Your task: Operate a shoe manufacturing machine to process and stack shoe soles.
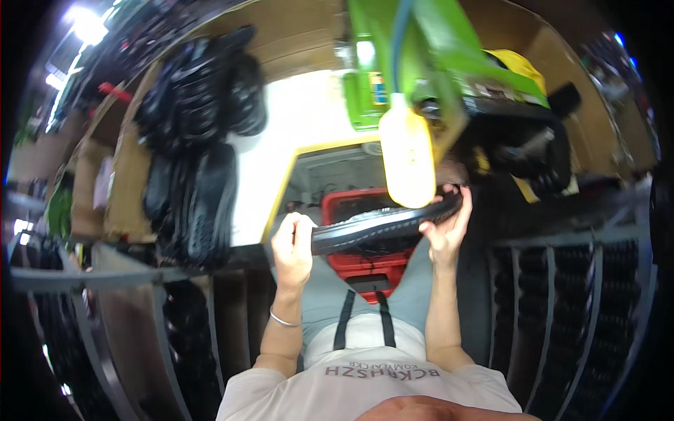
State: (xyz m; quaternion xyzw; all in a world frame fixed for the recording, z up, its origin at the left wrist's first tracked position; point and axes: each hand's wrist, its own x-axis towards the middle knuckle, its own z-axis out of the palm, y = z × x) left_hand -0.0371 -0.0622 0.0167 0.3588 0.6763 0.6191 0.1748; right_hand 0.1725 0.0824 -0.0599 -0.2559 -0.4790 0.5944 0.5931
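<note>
A long black shoe sole with a line of stitch-like marks along its side is held level in front of my body. My left hand is closed on its left end, and my right hand grips the right end with the thumb below. Just above the sole hangs a bright yellow-white oblong lamp-like piece on a blue-grey cable, covering part of the view behind it. At the left, stacked black soles lie beside a white work surface.
A green machine with black parts stands ahead and right. Below my hands is a red plastic crate or stool between my knees. Cardboard walls edge the work place. Racks of black soles flank me on both sides.
</note>
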